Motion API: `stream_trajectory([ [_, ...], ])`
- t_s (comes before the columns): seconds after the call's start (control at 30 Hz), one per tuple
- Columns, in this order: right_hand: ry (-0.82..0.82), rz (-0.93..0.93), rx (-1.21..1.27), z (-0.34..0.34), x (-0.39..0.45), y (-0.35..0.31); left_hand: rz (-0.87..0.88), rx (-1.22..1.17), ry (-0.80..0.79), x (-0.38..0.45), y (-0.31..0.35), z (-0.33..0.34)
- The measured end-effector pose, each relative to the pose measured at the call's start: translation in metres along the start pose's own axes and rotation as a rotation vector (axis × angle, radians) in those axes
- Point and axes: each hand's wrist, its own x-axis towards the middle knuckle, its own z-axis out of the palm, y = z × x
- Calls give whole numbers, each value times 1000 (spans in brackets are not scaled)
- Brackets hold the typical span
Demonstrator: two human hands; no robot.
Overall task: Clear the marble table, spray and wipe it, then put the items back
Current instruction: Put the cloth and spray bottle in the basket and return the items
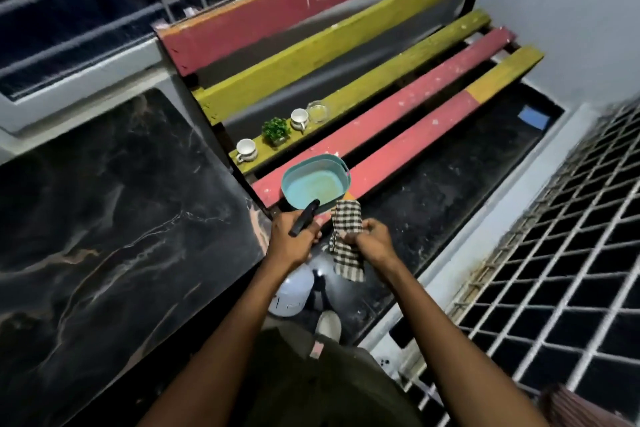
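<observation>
Slatted bench (408,107) carries two cups (246,149), plant (276,130), glass dish (318,111), teal tub (315,184)

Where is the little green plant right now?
The green plant stands on the bench's yellow slat, between two white cups, beyond the teal tub.

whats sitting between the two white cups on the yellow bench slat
A small green potted plant stands between the near cup and the far cup on the yellow slat, seen in the head view.
</observation>
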Motion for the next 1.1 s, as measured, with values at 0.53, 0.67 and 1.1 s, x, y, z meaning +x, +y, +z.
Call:
stream_trajectory([
  [0.53, -44, 101, -47, -7, 107, -83, 136, 67, 34, 128, 18, 29],
  [0.67, 10, 109, -168, 8, 154, -83, 120, 118, 95, 166, 7, 32],
  [1.1, -149, 98, -408, 60, 281, -105, -47, 248, 275, 246, -40, 64],
])
